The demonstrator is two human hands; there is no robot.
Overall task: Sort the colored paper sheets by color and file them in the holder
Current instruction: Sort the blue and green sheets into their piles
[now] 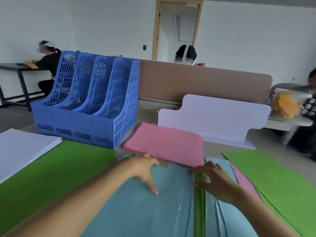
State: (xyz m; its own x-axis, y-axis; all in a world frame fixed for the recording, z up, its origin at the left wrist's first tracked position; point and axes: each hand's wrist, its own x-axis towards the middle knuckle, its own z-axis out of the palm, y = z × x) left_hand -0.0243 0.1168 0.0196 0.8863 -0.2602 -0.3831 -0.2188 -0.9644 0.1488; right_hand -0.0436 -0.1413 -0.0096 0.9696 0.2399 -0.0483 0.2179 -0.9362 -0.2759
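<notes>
In the head view, the paper lies spread in front of the blue holder (85, 103), which stands at the back left. No sheet shows in it yet.

The left hand (145, 168) lies flat and open on the light blue sheets (145, 211). Its fingertips reach the near edge of the pink stack (165, 144). The right hand (213, 178) is also open, its straight fingers resting where a green strip (199, 202) shows between the blue sheets. Neither hand grips anything.

The paper is probably light, thin and limp. A single sheet would sag and slide over the one below, so a pile is best squared first. It can then be pinched along a short edge with the other hand flat underneath. The blue sheets look glossy and are likely slippery. The edges may crease if pushed into a slot at an angle.

Counted:
- **Holder:** one, with four slots.
- **White:** one white stack (22, 147) at the far left.
- **Pink:** one pink stack, plus one loose pink sheet (244, 183) tucked under paper on the right.
- **Green:** two spreads, the left green sheets (51, 175) and the right green sheets (277, 177), plus the strip in the blue pile.
- **Blue:** one fanned pile of blue.

How many sheets each pile holds cannot be told. A white board (213, 115) stands behind the pink stack.
</notes>
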